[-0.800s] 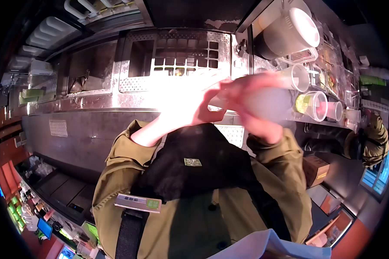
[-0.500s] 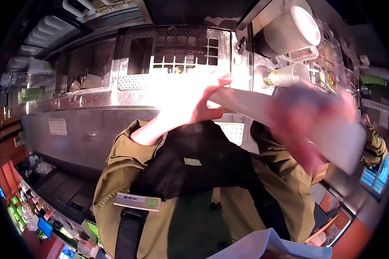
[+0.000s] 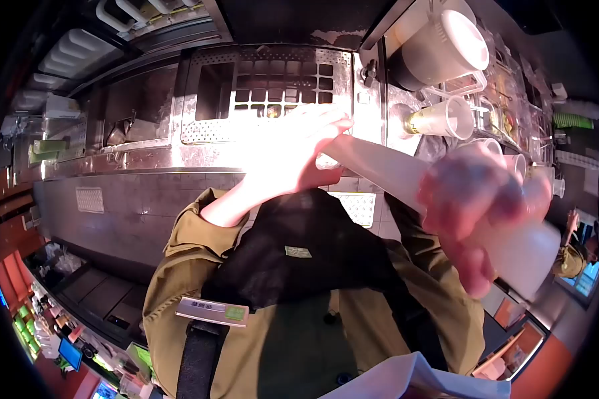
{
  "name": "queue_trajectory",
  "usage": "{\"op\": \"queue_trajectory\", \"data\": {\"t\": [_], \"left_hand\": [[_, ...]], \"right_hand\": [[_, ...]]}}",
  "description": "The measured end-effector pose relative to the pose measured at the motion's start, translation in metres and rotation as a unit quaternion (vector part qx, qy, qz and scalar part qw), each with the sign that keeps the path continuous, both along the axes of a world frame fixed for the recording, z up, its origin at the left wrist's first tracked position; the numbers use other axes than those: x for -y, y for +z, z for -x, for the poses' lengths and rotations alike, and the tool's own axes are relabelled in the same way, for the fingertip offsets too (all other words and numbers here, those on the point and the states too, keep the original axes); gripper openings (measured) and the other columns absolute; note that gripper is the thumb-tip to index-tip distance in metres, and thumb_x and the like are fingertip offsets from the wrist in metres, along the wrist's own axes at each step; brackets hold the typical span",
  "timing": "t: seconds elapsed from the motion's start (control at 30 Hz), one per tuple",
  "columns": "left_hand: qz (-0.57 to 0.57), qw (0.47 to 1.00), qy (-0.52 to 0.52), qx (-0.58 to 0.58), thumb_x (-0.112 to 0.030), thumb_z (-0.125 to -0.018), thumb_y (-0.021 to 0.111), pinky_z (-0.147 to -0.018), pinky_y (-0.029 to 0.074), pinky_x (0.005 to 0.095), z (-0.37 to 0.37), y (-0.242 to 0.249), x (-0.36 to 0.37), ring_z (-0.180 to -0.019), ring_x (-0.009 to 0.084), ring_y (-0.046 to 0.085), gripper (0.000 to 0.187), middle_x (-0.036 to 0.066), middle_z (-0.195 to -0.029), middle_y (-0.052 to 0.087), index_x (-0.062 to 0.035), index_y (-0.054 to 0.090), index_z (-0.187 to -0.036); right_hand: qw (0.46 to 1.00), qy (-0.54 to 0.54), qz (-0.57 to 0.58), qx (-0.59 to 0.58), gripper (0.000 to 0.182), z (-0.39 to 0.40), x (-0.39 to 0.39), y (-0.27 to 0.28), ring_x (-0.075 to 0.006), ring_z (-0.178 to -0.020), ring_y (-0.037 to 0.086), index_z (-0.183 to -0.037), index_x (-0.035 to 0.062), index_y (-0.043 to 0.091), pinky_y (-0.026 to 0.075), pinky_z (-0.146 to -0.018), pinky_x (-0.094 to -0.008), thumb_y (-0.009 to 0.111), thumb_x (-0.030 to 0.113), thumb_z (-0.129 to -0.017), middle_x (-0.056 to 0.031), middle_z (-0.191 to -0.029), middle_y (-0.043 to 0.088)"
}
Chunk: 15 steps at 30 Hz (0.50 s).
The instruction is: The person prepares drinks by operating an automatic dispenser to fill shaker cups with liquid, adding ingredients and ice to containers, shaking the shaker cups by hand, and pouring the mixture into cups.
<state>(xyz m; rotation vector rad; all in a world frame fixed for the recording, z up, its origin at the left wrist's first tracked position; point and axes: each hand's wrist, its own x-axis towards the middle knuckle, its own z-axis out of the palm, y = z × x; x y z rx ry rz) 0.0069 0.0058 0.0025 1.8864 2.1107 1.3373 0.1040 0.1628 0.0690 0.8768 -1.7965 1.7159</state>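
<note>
One white fold of material [image 3: 412,379] juts in at the bottom edge, closest to the camera. Just past it come an olive shirt [image 3: 170,286], a metallic badge [image 3: 213,312] and a black apron [image 3: 299,276] with a small pale label [image 3: 298,252].

Over to the right, the person's right hand [image 3: 469,196] is lifted and blurred, its grip wrapped around a whitish translucent tube [image 3: 383,166]. The wider end sticks out below the fingers; the narrower end slants across to the left hand [image 3: 306,149]. That hand has its thumb apart from its fingers, with the narrow end beside them, but glare washes it out and I cannot tell whether its grip pinches the tube. The fingers of the right hand hide the tube's middle, so whether it is one piece or several stacked cannot be told.

Beyond the hands runs the metal surface [image 3: 371,110], with a perforated panel [image 3: 206,131] and a dark grid [image 3: 283,86] set in it. Near its right end stands a clear cup [image 3: 442,120] with yellowish markings or contents; more cups [image 3: 546,174] are partly covered by the right hand. A white-lidded pitcher [image 3: 439,50] stands behind them.

Farther off, at the right edge, another person [image 3: 571,256] is partly visible.
</note>
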Motion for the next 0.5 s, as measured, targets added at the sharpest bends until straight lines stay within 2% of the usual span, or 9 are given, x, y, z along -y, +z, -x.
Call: {"op": "queue_trajectory", "data": {"t": [0.03,0.07,0.1,0.17,0.2,0.33,0.4,0.5], "left_hand": [[-0.003,1.000,0.002,-0.018,-0.014,-0.057,0.077,-0.092,0.040,0.0399,0.003,-0.003,0.000,-0.110,0.0306,0.051,0.053,0.013,-0.112,0.055,-0.0030,0.053,-0.104],[-0.001,1.000,0.012,-0.013,-0.014,-0.057,0.077,-0.092,0.040,0.0404,0.007,0.001,0.000,-0.110,0.0306,0.051,0.054,0.013,-0.112,0.055,-0.0031,0.053,-0.104],[0.005,1.000,0.017,-0.001,-0.013,-0.057,0.077,-0.093,0.040,0.0408,0.005,0.006,0.001,-0.110,0.0305,0.051,0.054,0.013,-0.112,0.055,-0.0033,0.052,-0.104],[0.017,1.000,0.018,0.008,-0.014,-0.057,0.078,-0.093,0.040,0.0414,0.001,0.007,0.005,-0.110,0.0304,0.050,0.055,0.013,-0.113,0.055,-0.0036,0.052,-0.105],[0.012,1.000,0.011,0.002,-0.015,-0.057,0.078,-0.093,0.040,0.0416,0.002,0.004,0.002,-0.111,0.0304,0.050,0.055,0.013,-0.113,0.054,-0.0038,0.052,-0.104],[0.025,1.000,0.009,0.006,-0.017,-0.059,0.077,-0.093,0.040,0.0413,0.008,0.002,0.001,-0.111,0.0310,0.050,0.057,0.014,-0.114,0.054,-0.0039,0.052,-0.108],[0.036,0.998,0.032,0.030,-0.018,-0.061,0.077,-0.095,0.038,0.0422,0.002,-0.001,0.002,-0.112,0.0328,0.049,0.061,0.016,-0.116,0.053,-0.0030,0.051,-0.113],[0.038,0.999,-0.003,-0.011,-0.018,-0.061,0.077,-0.095,0.038,0.0426,0.005,0.004,0.003,-0.112,0.0333,0.048,0.063,0.017,-0.117,0.052,-0.0019,0.050,-0.115]], "right_hand": [[0.998,-0.049,0.019,-0.042,0.032,-0.001,0.009,0.006,-0.0120,-0.058,0.056,-0.096,0.0079,0.055,0.048,-0.057,-0.0272,0.071,0.019,-0.071,0.0022,-0.077,0.059],[0.992,-0.119,-0.049,0.001,0.036,0.010,0.016,-0.037,-0.0151,-0.062,0.057,-0.095,0.0081,0.055,0.048,-0.059,-0.0281,0.071,0.017,-0.064,-0.0014,-0.075,0.058],[0.990,-0.127,-0.035,0.057,0.039,0.015,0.020,-0.064,-0.0161,-0.064,0.057,-0.095,0.0071,0.054,0.048,-0.060,-0.0284,0.071,0.015,-0.062,-0.0031,-0.076,0.058],[0.987,-0.075,0.057,0.129,0.043,0.015,0.008,-0.064,-0.0179,-0.068,0.058,-0.096,0.0050,0.053,0.048,-0.061,-0.0289,0.072,0.010,-0.057,-0.0065,-0.078,0.059],[0.985,-0.078,0.060,0.144,0.045,0.013,0.004,-0.060,-0.0188,-0.070,0.059,-0.096,0.0040,0.053,0.049,-0.061,-0.0291,0.072,0.008,-0.055,-0.0083,-0.078,0.059],[0.972,-0.138,0.000,0.188,0.051,0.001,0.008,-0.056,-0.0191,-0.079,0.060,-0.106,0.0036,0.051,0.050,-0.068,-0.0298,0.072,0.011,-0.059,-0.0107,-0.085,0.060],[0.958,-0.140,0.015,0.248,0.051,-0.012,0.017,-0.055,-0.0193,-0.084,0.059,-0.108,0.0039,0.051,0.048,-0.072,-0.0303,0.071,0.012,-0.062,-0.0110,-0.089,0.059],[0.919,-0.105,0.079,0.372,0.045,-0.024,0.023,-0.024,-0.0197,-0.092,0.055,-0.109,0.0050,0.051,0.044,-0.081,-0.0312,0.069,0.014,-0.068,-0.0101,-0.096,0.057]]}}
